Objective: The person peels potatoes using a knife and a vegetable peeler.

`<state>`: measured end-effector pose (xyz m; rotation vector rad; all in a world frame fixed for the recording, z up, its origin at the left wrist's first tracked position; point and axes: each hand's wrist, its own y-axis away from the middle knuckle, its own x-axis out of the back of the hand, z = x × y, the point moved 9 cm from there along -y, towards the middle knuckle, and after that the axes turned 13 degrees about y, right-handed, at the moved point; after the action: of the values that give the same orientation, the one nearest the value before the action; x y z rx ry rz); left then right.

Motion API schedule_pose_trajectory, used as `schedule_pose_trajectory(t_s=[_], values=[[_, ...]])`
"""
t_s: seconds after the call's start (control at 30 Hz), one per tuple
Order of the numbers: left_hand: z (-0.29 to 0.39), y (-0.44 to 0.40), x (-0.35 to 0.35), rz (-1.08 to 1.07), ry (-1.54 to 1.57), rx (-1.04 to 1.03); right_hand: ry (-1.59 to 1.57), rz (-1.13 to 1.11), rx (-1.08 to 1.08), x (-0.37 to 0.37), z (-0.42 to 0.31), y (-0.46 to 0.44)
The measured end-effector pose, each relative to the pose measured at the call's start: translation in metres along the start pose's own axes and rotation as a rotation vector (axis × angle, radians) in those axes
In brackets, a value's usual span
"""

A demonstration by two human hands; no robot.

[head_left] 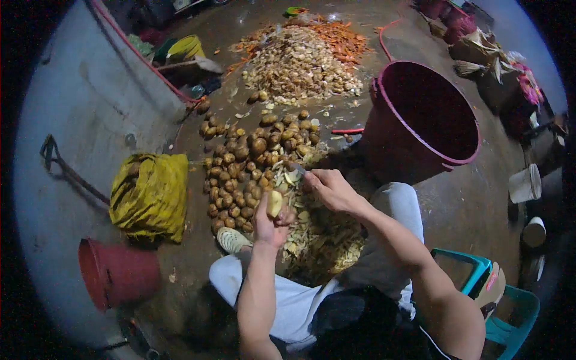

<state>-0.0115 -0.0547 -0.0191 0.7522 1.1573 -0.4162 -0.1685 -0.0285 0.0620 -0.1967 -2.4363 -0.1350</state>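
Note:
My left hand (270, 225) is closed around a potato (275, 204) whose pale yellow flesh shows, largely without skin. In my right hand (329, 189) is a small knife (299, 169), its short blade pointing left, above and apart from the potato; the fingers cover its handle. Beyond my left hand lies a heap of brown, unpeeled potatoes (231, 186) on the wet floor. Pale peelings (330, 243) are piled below my hands, between my legs.
A large dark red tub (375, 138) stands ahead to the right. Farther off is a mound of pale cut pieces (300, 63) beside orange pieces (345, 45). To the left are a yellow sack (150, 198) and red bucket (129, 273). A teal plastic stool (513, 327) sits at lower right.

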Motion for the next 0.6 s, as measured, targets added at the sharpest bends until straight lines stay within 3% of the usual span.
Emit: schedule_pose_trajectory(t_s=[0.07, 0.13, 0.17, 0.2, 0.23, 0.3, 0.33, 0.37, 0.4, 0.43, 0.47, 0.53, 0.57, 0.6], values=[[-0.012, -0.011, 0.012, 0.011, -0.058, 0.000, -0.025, 0.047, 0.030, 0.012, 0.007, -0.003], [-0.003, -0.014, 0.045, 0.351, -0.480, -0.242, -0.014, 0.077, 0.013, 0.031, 0.013, 0.002], [-0.016, -0.026, 0.081, 0.408, -0.438, -0.165, -0.094, 0.139, 0.063, 0.042, 0.020, 0.003], [-0.030, -0.033, 0.093, 0.358, -0.639, -0.042, -0.173, 0.199, 0.115, 0.057, 0.023, 0.007], [-0.045, -0.041, 0.095, 0.212, -0.635, -0.022, -0.201, 0.224, 0.110, 0.076, 0.024, 0.022], [-0.079, -0.048, 0.089, 0.175, -0.804, 0.089, -0.328, 0.301, 0.036, 0.113, 0.034, 0.064], [-0.094, -0.049, 0.087, 0.290, -0.982, 0.177, -0.431, 0.360, -0.028, 0.129, 0.043, 0.092], [-0.110, -0.049, 0.060, 0.326, -0.991, 0.210, -0.793, 0.265, -0.106, 0.128, 0.056, 0.122], [-0.124, -0.068, 0.038, 0.176, -0.989, 0.226, -0.916, 0.489, -0.337, 0.133, 0.075, 0.160], [-0.143, -0.080, -0.011, -0.045, -0.695, 0.177, -1.237, 0.501, -0.482, 0.120, 0.096, 0.199], [-0.150, -0.072, -0.081, -0.210, -0.532, 0.195, -1.215, 0.566, -0.436, 0.117, 0.122, 0.237], [-0.151, -0.066, -0.174, -0.365, -0.404, 0.119, -1.026, 0.633, -0.631, 0.115, 0.139, 0.308], [-0.152, -0.060, -0.205, -0.414, -0.394, 0.101, -0.914, 0.529, -0.618, 0.115, 0.152, 0.340], [-0.153, -0.058, -0.220, -0.414, -0.395, 0.094, -0.553, 0.400, -0.649, 0.124, 0.141, 0.367]])
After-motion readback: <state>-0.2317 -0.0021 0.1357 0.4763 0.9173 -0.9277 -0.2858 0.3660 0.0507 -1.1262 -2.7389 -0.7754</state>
